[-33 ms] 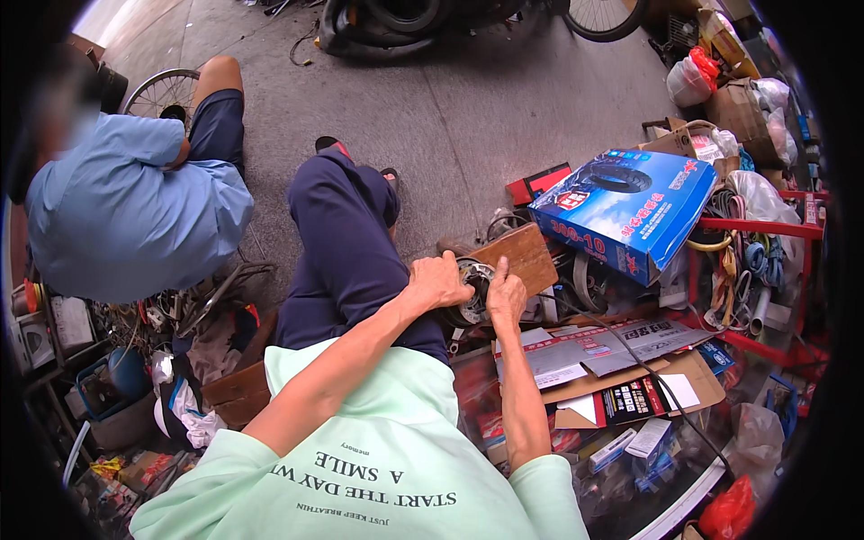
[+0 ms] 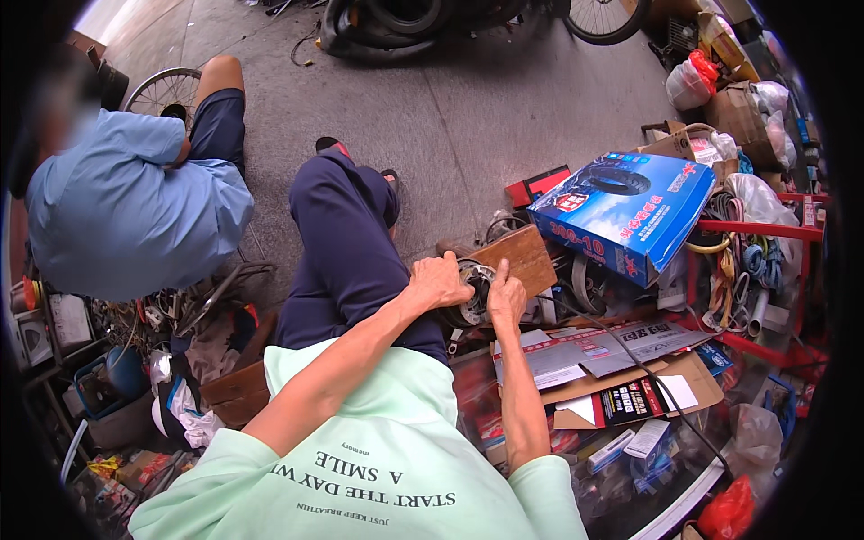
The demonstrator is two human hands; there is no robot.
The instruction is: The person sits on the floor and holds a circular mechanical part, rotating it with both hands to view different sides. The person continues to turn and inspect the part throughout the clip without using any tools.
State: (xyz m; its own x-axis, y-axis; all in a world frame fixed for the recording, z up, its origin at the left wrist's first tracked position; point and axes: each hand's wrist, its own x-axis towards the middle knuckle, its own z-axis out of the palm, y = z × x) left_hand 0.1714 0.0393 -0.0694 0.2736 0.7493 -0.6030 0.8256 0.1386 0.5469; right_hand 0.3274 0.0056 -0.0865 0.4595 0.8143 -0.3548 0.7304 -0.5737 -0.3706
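My left hand (image 2: 439, 282) is closed on the left side of a round metal part (image 2: 473, 310) with a dark opening in its middle. Against its right side presses my right hand (image 2: 507, 297), thumb pointing up and fingers curled; its fingertips are partly hidden. The exact kind of the round part cannot be made out. Just beyond both hands lies a brown wooden board (image 2: 525, 259), tilted, with its near left corner behind the part. My crossed legs in dark trousers (image 2: 346, 234) are left of the hands.
A blue tyre box (image 2: 621, 211) stands right of the board, beside a red metal rack (image 2: 756, 228) hung with cables. Flattened cardboard (image 2: 621, 351) and small boxes lie nearer. Another person in a blue shirt (image 2: 135, 202) sits at left near a wheel (image 2: 162, 90). Black tyres (image 2: 396, 22) lie far ahead.
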